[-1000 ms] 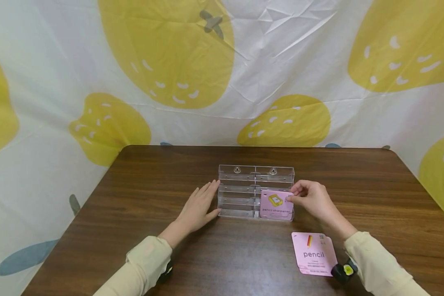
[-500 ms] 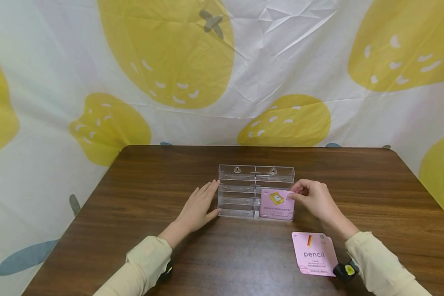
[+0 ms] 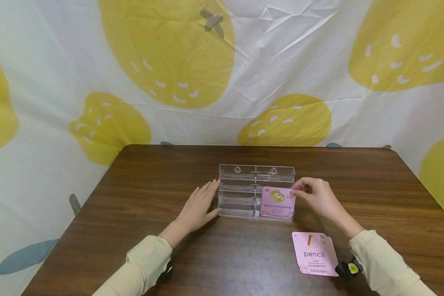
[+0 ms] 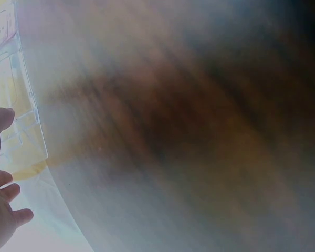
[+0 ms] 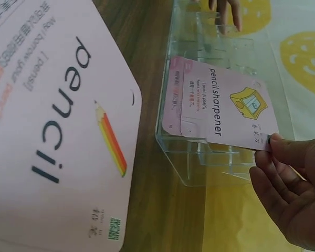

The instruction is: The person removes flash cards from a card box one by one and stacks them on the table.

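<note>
A clear plastic card rack (image 3: 237,177) with two columns of pockets stands on the table. My left hand (image 3: 194,210) rests against its left side, fingers straight. In the lower right pocket sits a pink "pencil sharpener" card (image 3: 277,203), its upper part sticking out. My right hand (image 3: 315,198) pinches this card at its upper right corner between thumb and fingers. The right wrist view shows the edge of another pink card (image 5: 173,95) against the pencil sharpener card in the rack. Only part of my left hand (image 4: 1,210) appears in the left wrist view.
Near my right forearm, a pink "pencil" card (image 3: 313,253) lies on top of at least one other card on the brown wooden table (image 3: 163,164). A white cloth with yellow fruit shapes (image 3: 185,49) hangs behind the table.
My right hand has shifted slightly up and to the right, and the pencil sharpener card has risen a little with it. My left hand and the rack have stayed in place.
</note>
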Demonstrator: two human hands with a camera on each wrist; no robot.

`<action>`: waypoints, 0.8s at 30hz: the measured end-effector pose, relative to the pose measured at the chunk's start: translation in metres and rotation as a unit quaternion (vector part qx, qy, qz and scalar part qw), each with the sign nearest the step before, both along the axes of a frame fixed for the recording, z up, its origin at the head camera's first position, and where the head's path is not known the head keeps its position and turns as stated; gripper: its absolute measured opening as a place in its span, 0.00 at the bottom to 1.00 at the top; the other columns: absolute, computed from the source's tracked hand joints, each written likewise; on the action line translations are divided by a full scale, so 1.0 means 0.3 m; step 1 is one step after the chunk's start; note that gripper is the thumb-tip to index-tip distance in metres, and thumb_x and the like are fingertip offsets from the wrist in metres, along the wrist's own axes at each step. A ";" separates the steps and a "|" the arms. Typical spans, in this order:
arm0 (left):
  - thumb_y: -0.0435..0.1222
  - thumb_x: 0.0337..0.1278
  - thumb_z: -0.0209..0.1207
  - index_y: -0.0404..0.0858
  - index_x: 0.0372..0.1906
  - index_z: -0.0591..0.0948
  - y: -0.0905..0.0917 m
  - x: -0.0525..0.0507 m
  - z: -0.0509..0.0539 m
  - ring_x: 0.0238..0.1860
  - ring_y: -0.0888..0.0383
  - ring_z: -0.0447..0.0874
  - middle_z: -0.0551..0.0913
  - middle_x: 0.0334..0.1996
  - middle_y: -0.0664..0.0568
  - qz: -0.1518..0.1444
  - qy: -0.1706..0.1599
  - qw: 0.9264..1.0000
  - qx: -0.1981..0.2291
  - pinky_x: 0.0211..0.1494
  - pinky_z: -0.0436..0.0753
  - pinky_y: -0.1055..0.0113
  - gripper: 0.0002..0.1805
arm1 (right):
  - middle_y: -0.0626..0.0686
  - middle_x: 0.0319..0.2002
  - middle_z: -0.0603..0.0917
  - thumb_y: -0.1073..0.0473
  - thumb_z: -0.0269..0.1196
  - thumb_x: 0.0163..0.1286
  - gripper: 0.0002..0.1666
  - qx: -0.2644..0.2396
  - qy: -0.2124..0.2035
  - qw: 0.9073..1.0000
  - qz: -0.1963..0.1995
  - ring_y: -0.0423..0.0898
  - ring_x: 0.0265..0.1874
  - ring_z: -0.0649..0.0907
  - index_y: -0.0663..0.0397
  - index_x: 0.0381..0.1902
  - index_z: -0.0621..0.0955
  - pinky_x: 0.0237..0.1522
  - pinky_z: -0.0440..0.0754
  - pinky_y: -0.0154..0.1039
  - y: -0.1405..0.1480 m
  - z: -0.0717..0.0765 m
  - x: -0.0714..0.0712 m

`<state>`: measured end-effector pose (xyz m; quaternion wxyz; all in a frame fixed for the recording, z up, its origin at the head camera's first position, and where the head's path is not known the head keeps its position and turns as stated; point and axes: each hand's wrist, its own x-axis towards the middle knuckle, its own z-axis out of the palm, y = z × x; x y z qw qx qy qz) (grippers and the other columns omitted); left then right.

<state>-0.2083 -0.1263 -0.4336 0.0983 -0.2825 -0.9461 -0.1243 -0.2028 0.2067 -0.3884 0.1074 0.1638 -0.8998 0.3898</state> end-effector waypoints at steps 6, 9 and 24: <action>0.46 0.53 0.60 0.36 0.69 0.52 0.000 -0.001 0.000 0.65 0.48 0.59 0.61 0.65 0.42 -0.001 0.005 1.000 0.000 0.63 0.61 0.47 0.43 | 0.50 0.22 0.81 0.66 0.66 0.55 0.02 -0.002 0.009 1.000 0.011 0.37 0.20 0.76 0.60 0.27 0.82 0.22 0.74 0.29 0.002 0.014 -0.006; 0.46 0.53 0.60 0.36 0.69 0.52 -0.001 -0.002 -0.001 0.65 0.48 0.59 0.61 0.65 0.42 -0.002 0.007 1.000 -0.001 0.63 0.62 0.47 0.43 | 0.50 0.21 0.81 0.66 0.66 0.55 0.02 -0.001 0.017 1.000 0.018 0.37 0.20 0.76 0.60 0.26 0.81 0.21 0.74 0.29 0.001 0.023 -0.009; 0.45 0.53 0.60 0.36 0.69 0.52 -0.002 0.000 0.002 0.65 0.48 0.59 0.61 0.66 0.42 -0.003 0.005 1.000 0.001 0.63 0.62 0.47 0.43 | 0.49 0.20 0.80 0.66 0.65 0.55 0.02 -0.007 0.038 0.999 0.020 0.34 0.18 0.73 0.59 0.28 0.82 0.19 0.71 0.28 0.002 0.112 0.021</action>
